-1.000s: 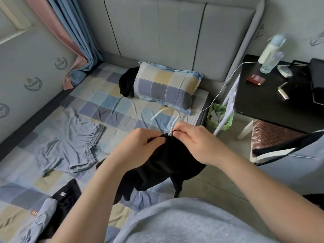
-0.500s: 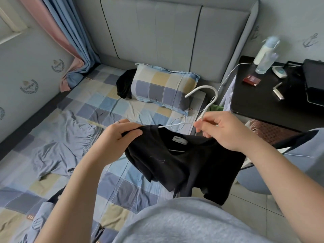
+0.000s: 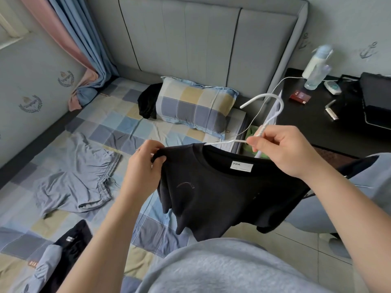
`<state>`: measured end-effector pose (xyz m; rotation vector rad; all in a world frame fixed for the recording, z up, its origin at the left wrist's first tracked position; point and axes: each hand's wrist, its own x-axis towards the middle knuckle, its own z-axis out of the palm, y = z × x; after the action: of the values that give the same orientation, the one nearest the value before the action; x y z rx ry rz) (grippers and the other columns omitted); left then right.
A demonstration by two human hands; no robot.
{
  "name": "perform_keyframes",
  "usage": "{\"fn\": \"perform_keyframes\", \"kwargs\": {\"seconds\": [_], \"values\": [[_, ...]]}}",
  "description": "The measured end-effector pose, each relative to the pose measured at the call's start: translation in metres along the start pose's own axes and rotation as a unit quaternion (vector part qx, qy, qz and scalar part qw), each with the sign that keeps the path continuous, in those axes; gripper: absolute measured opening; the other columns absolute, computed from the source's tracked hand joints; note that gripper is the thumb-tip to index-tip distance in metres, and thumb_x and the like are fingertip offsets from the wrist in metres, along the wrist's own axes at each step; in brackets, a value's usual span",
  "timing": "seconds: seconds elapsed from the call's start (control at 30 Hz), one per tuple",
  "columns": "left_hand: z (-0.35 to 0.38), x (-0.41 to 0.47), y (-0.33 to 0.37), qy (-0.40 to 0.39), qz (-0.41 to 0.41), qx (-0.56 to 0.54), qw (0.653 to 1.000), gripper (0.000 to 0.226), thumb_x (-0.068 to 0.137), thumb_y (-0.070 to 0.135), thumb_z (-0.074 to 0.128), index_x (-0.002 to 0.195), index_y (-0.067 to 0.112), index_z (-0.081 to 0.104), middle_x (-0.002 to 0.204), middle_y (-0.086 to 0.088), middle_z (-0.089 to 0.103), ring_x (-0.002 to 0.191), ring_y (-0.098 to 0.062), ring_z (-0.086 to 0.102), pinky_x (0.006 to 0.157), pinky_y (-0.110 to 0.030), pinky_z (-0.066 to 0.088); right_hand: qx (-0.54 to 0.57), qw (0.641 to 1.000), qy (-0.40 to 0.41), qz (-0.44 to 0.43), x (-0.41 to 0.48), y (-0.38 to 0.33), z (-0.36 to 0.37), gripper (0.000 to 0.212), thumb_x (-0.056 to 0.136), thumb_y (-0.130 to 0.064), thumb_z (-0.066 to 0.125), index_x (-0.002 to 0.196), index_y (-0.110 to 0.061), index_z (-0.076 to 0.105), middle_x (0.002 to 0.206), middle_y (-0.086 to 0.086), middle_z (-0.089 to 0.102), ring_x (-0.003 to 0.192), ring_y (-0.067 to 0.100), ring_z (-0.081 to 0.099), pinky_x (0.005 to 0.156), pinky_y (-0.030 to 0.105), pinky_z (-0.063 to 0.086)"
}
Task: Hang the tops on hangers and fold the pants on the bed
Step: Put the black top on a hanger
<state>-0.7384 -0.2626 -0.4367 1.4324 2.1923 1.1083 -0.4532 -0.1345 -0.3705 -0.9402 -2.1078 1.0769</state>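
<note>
A black T-shirt [image 3: 222, 193] with a white neck label hangs in front of me on a white hanger [image 3: 273, 115], whose hook points up and left. My right hand [image 3: 281, 151] grips the hanger at its neck. My left hand [image 3: 146, 163] pinches the shirt's left shoulder. Grey-blue shorts [image 3: 74, 182] lie spread on the checked bed sheet [image 3: 118, 127] to the left. More dark and grey-blue clothes [image 3: 63, 252] lie at the bottom left. A black garment [image 3: 148, 102] sits bunched beside the pillow.
A checked pillow [image 3: 194, 106] leans against the grey headboard. To the right stands a black side table [image 3: 317, 119] with bottles [image 3: 317, 66], a red pack and a white cable. Curtains [image 3: 69, 39] hang at the far left. Tiled floor shows at the bottom right.
The bunched shirt has been spread out on the hanger and lifted. My hands moved apart, the right one raising the hanger, the left one sliding to the shoulder.
</note>
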Motion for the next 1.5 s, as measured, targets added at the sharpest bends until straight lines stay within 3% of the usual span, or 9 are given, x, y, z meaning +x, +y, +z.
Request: {"fn": "perform_keyframes", "kwargs": {"seconds": [0.37,0.67,0.77,0.87,1.0,1.1,1.2,1.4,1.5], "values": [[-0.028,0.001,-0.008,0.069,0.017,-0.1,0.992,0.032,0.091,0.006,0.069,0.092,0.038,0.071,0.087,0.022,0.072,0.085,-0.001,0.068,0.077,-0.013,0.051,0.058,0.994,-0.07,0.066,-0.008,0.017,0.003,0.042,0.085,-0.052,0.057,0.066,-0.015,0.062,0.045,-0.007,0.037,0.04,0.005,0.033,0.046,0.013,0.031],[-0.026,0.0,0.008,-0.106,0.055,-0.025,0.993,0.026,0.104,0.023,0.049,0.089,0.028,0.07,0.084,0.018,0.067,0.087,-0.007,0.058,0.079,-0.027,0.046,0.053,0.997,-0.054,0.021,-0.014,0.012,0.023,0.036,0.09,-0.042,0.058,0.066,-0.016,0.061,0.047,-0.007,0.044,0.044,0.003,0.04,0.054,0.01,0.034],[-0.018,-0.001,0.02,-0.153,0.067,-0.014,0.986,0.021,0.103,0.025,0.052,0.088,0.03,0.066,0.083,0.015,0.065,0.083,-0.003,0.059,0.072,-0.018,0.045,0.029,0.999,-0.036,0.015,-0.01,0.012,0.029,0.033,0.089,-0.045,0.06,0.065,-0.022,0.064,0.053,0.006,0.043,0.05,0.005,0.041,0.054,0.013,0.035],[-0.019,0.001,0.024,-0.165,0.049,-0.019,0.985,0.024,0.101,0.023,0.056,0.088,0.042,0.063,0.087,0.023,0.066,0.087,0.004,0.061,0.072,-0.007,0.042,0.024,0.999,-0.039,0.026,-0.008,0.015,0.028,0.029,0.087,-0.05,0.061,0.074,-0.025,0.069,0.049,-0.008,0.039,0.047,0.006,0.038,0.051,0.012,0.033],[-0.017,-0.003,0.026,-0.14,0.077,-0.031,0.987,0.027,0.098,0.015,0.06,0.088,0.041,0.062,0.09,0.023,0.063,0.089,0.002,0.059,0.074,-0.005,0.039,0.075,0.995,-0.043,0.041,-0.011,0.021,0.025,0.03,0.081,-0.05,0.067,0.077,-0.02,0.07,0.049,-0.009,0.049,0.043,0.005,0.043,0.049,0.012,0.037],[-0.017,-0.004,0.023,-0.094,0.081,-0.056,0.991,0.027,0.098,0.01,0.058,0.088,0.035,0.062,0.09,0.02,0.061,0.088,0.0,0.058,0.074,-0.006,0.039,0.018,0.995,-0.07,0.066,-0.017,0.035,0.01,0.018,0.079,-0.047,0.072,0.088,-0.032,0.072,0.079,-0.002,0.07,0.07,0.014,0.064,0.072,0.024,0.051],[-0.025,0.0,0.014,-0.055,0.071,-0.061,0.994,0.021,0.099,0.012,0.058,0.091,0.031,0.063,0.088,0.019,0.062,0.084,-0.002,0.059,0.07,-0.007,0.041,-0.025,0.984,-0.123,0.123,-0.025,0.06,-0.011,0.02,0.085,-0.028,0.077,0.1,-0.039,0.07,0.098,-0.018,0.072,0.096,-0.001,0.065,0.083,0.011,0.048],[-0.032,0.009,0.005,-0.015,0.057,-0.035,0.998,0.01,0.098,0.013,0.059,0.097,0.021,0.066,0.091,0.015,0.066,0.088,-0.002,0.06,0.076,-0.023,0.046,-0.048,0.951,-0.193,0.237,-0.03,0.101,-0.029,0.023,0.09,-0.005,0.07,0.104,-0.023,0.074,0.099,-0.009,0.077,0.101,0.01,0.07,0.089,0.025,0.053],[-0.035,0.009,0.001,0.0,0.054,-0.04,0.998,0.013,0.097,0.012,0.06,0.097,0.022,0.067,0.093,0.014,0.066,0.091,-0.006,0.06,0.08,-0.026,0.048,-0.124,0.941,-0.198,0.243,-0.028,0.107,-0.031,0.023,0.091,-0.011,0.071,0.094,-0.033,0.076,0.083,-0.013,0.075,0.079,0.005,0.069,0.075,0.023,0.052]]}}
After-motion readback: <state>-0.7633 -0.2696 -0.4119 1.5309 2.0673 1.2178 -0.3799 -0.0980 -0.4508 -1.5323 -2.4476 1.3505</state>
